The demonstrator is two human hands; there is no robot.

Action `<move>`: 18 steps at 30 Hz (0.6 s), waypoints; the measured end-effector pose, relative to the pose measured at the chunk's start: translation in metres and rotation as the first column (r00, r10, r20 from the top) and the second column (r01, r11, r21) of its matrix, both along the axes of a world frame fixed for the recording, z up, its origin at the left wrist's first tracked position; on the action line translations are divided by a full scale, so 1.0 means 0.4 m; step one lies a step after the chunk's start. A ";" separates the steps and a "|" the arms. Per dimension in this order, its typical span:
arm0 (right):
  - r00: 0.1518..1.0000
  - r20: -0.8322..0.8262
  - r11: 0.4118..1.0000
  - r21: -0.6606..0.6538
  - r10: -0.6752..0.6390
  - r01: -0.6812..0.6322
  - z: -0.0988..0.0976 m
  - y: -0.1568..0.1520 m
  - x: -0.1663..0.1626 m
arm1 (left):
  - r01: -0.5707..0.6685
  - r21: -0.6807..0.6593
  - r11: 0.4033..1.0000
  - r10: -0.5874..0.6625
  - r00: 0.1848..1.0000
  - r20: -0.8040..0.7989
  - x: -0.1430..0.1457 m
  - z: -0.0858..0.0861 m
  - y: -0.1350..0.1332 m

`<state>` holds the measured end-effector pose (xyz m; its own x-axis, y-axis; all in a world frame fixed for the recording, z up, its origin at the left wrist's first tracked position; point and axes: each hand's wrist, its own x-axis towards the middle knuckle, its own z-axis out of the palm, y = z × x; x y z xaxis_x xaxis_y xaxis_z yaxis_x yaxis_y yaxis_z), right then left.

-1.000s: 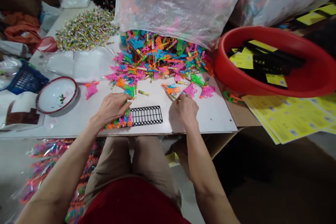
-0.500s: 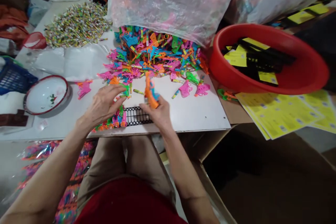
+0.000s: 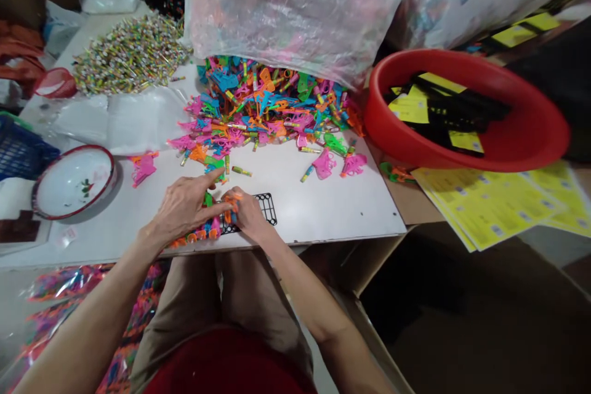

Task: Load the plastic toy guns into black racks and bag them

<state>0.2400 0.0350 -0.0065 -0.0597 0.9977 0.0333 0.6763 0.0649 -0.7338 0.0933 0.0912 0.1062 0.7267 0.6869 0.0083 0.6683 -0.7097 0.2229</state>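
A black plastic grid rack (image 3: pixel 268 208) lies near the front edge of the white board (image 3: pixel 323 203), its left part filled with a row of small coloured toys (image 3: pixel 194 237). My right hand (image 3: pixel 247 212) is closed on an orange toy (image 3: pixel 232 198), pressing it down onto the rack. My left hand (image 3: pixel 187 203) rests flat over the filled row, fingers stretched toward the right hand. A big heap of pink, orange, blue and green plastic toys (image 3: pixel 263 108) spills from a clear bag (image 3: pixel 295 6) just behind.
A red basin (image 3: pixel 530 141) holding black racks and yellow cards sits at right, above yellow sheets (image 3: pixel 503 203). A white bowl (image 3: pixel 71 181) and a pink toy (image 3: pixel 143 167) lie at left. A pile of small wrapped sticks (image 3: pixel 132 55) is far left.
My right hand picked an orange toy from the board at right, carried it left and lowered it onto the rack beside my left hand. The view shifted slightly.
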 end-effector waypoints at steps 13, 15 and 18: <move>0.945 0.191 0.964 -0.090 0.265 -0.252 0.080 0.043 0.043 | 0.136 0.076 0.988 -0.140 0.989 0.053 -0.012 -0.021 0.015; 0.948 0.152 0.960 -0.068 0.280 -0.273 0.100 0.097 0.106 | 0.143 0.087 0.986 -0.147 0.988 0.041 -0.014 -0.022 0.014; 0.963 0.267 0.996 0.093 -0.026 0.001 0.141 0.235 0.175 | 0.132 0.114 0.985 -0.137 0.990 0.036 -0.014 -0.022 0.013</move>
